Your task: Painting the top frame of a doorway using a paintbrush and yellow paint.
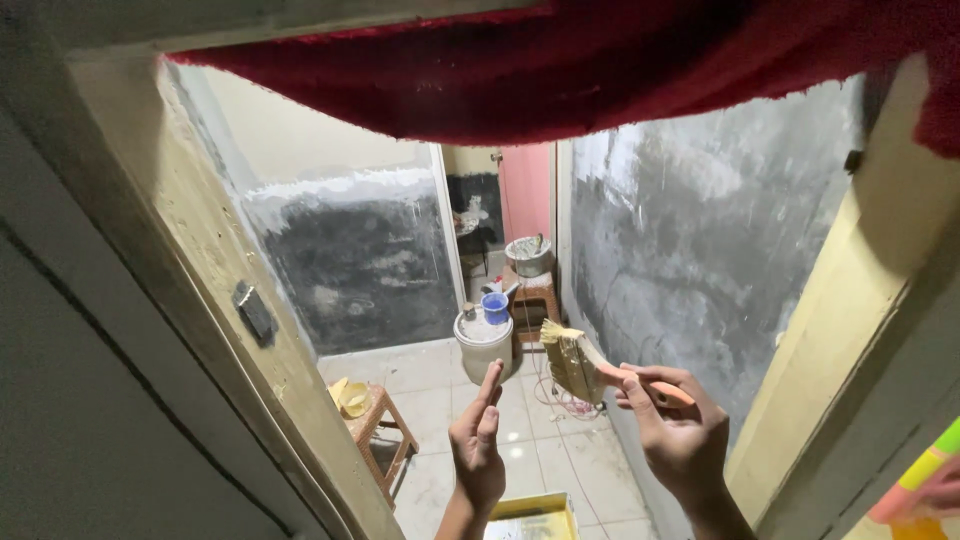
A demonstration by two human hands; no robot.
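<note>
Two hands up in doorway.
R hand [680, 430] grips loaded brush [572, 362], L hand [478, 440] flat, empty; paint could drip past tray [530, 518] onto floor [440, 380].

An orange-handled brush [580, 365] with yellow-stained bristles is gripped in the right hand [680, 430]. A yellow tray [532, 517] is seen just below the left hand [478, 450], a white bucket [483, 343] beyond it, a dark red cloth [600, 60] overhead.

place: home under repainting | cues: tiled hallway floor [440, 375], patchy walls [690, 240], paint bucket [483, 345], wooden stool [372, 425]
</note>
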